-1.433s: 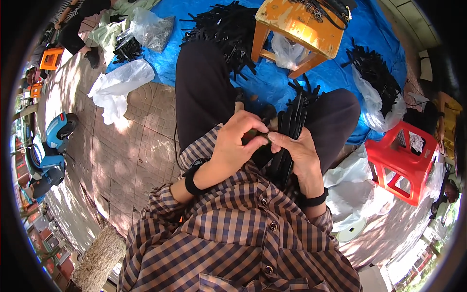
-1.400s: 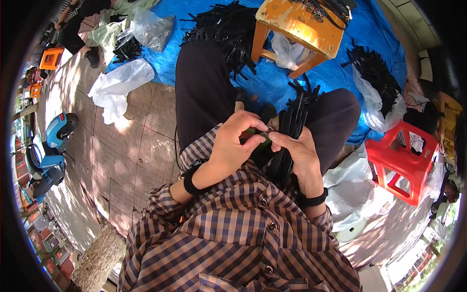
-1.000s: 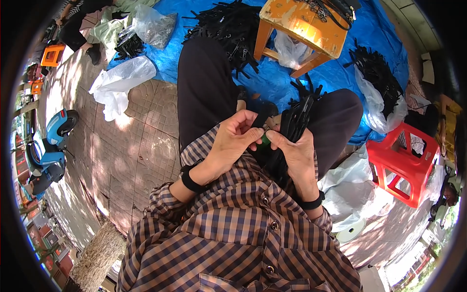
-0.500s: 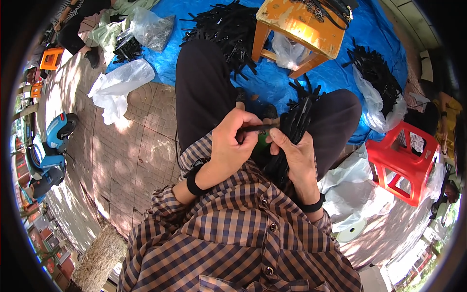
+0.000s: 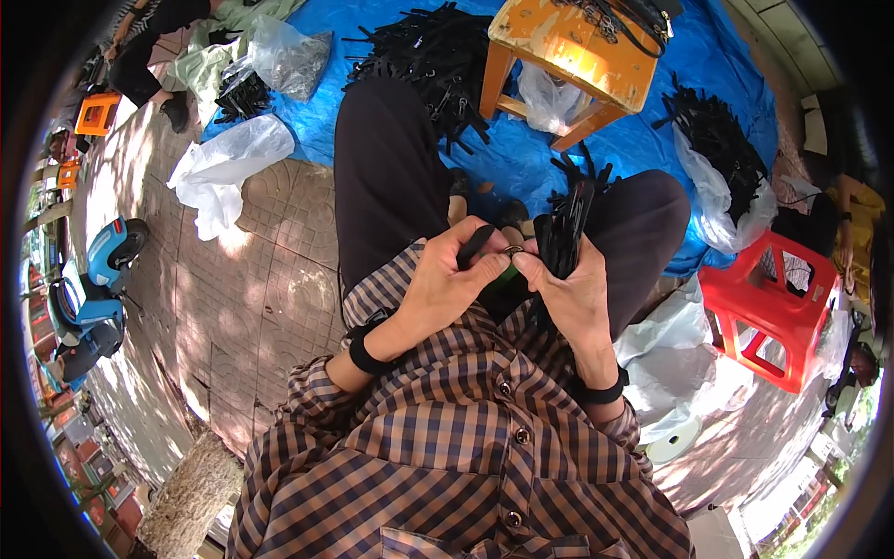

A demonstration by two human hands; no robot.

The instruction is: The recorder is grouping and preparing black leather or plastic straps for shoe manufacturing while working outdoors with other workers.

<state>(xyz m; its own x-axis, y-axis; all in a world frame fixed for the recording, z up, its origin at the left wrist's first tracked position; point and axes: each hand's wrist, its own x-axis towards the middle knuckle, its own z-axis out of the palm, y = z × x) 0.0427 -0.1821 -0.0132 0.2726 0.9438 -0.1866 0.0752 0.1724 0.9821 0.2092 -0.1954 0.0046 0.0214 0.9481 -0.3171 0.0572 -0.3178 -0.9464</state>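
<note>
Black strap (image 5: 477, 244) pinched in left hand (image 5: 445, 284) | right hand (image 5: 573, 293) clasps strap bundle (image 5: 563, 228) | both over lap

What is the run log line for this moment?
left hand: pinching black strap | right hand: holding strap bundle | hands: over lap

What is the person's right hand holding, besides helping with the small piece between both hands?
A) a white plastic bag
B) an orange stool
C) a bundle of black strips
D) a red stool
C: the right hand grips a bundle of black strips that stands up above its fingers, while the left hand pinches a single black strip beside it.
</note>
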